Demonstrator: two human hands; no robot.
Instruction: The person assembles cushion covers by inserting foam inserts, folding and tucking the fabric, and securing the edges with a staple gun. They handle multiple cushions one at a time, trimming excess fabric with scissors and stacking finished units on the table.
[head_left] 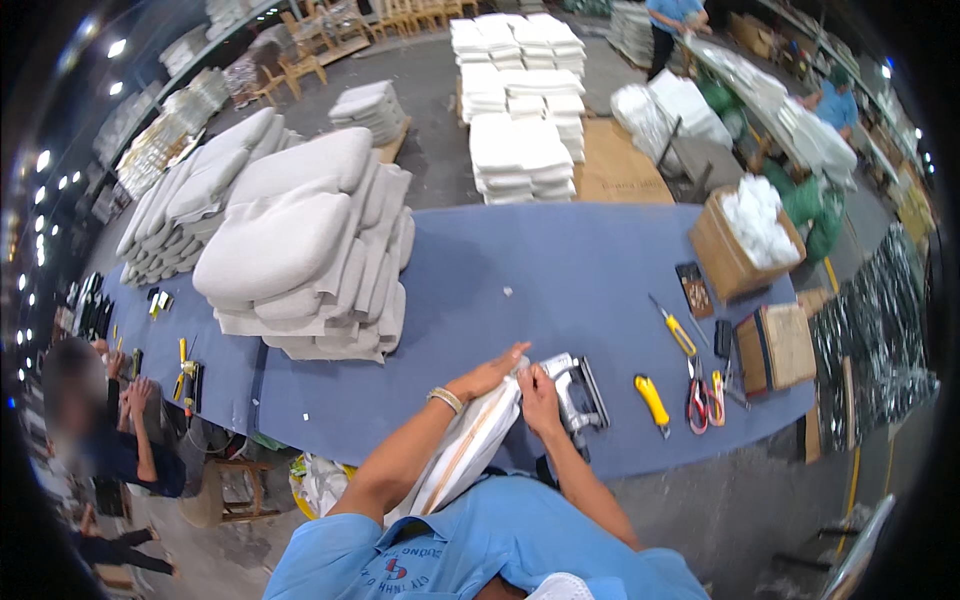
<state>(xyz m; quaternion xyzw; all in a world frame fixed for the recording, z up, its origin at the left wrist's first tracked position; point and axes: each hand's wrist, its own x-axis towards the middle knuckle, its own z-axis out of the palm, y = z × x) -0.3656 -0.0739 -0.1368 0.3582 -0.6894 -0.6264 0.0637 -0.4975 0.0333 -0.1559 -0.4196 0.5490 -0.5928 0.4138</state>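
A white fabric-covered panel (pixel 472 430), with an orange-brown strip along its edge, stands tilted between my forearms and leans toward my body. My left hand (pixel 488 378), with a band at the wrist, holds the panel's upper end, its fingers reaching over the top. My right hand (pixel 541 402) is closed on the fabric edge at the same end; its fingertips are partly hidden. Just right of that hand a silver and black staple gun (pixel 580 395) lies on the blue-covered table (pixel 470 290). Whether my right hand touches it is unclear.
Grey cushions (pixel 290 220) are stacked high at the table's left. To the right lie a yellow cutter (pixel 652 402), scissors (pixel 697 395) and a screwdriver (pixel 675 328), near a carton of white stuffing (pixel 745 245) and a smaller box (pixel 775 345). A co-worker (pixel 130 430) is at far left.
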